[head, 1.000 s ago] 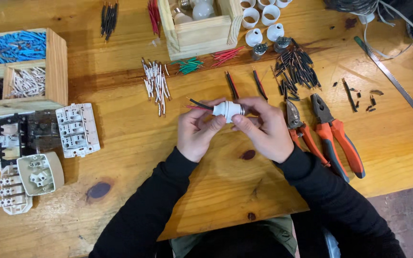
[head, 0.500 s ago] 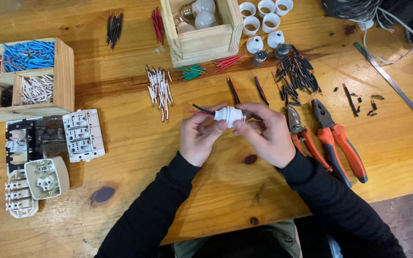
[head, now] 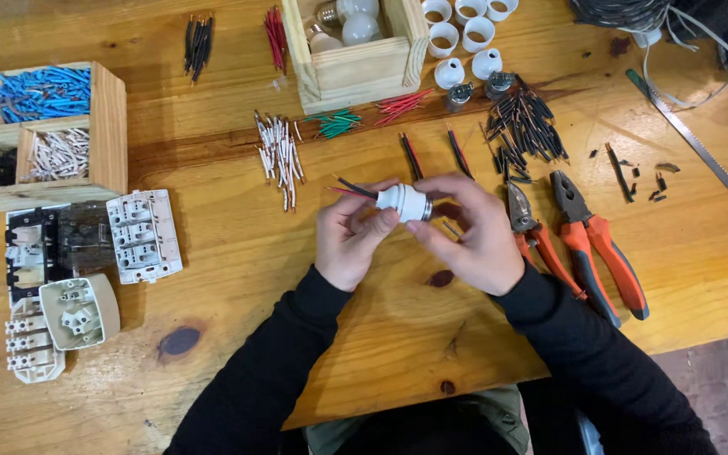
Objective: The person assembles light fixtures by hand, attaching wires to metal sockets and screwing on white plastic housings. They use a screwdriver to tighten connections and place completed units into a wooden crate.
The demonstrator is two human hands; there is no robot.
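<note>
A small white lamp socket (head: 404, 202) sits between both hands just above the middle of the wooden table (head: 238, 253). It is a smooth, rounded plastic cylinder with a metal ring at its right end, and a red wire and a black wire (head: 349, 189) stick out of its left end, pointing up and left. The left hand (head: 349, 240) closes on the socket from below and the left, thumb and fingertips pressed to its body. The right hand (head: 473, 232) curls over it from the right, fingers clamped on the metal end. The two hands are together, touching at the socket.

Just right of the right hand lie two pairs of pliers (head: 587, 244) with orange grips and dull steel jaws. To the left are white plastic switch parts (head: 141, 234) and a round beige housing (head: 82, 310), blocky and ridged.

Farther off, a bundle of white wire pieces (head: 280, 156) lies above the left hand, with green pieces (head: 336, 123) and red pieces (head: 402, 103) beyond. A heap of short black wire pieces (head: 526, 126) spreads above the pliers. At the far edge stand a bare-wood box holding glass bulbs (head: 355, 25) and a row of white sockets (head: 465, 17). A wooden tray (head: 107, 126) at far left holds blue and white wire bits.
</note>
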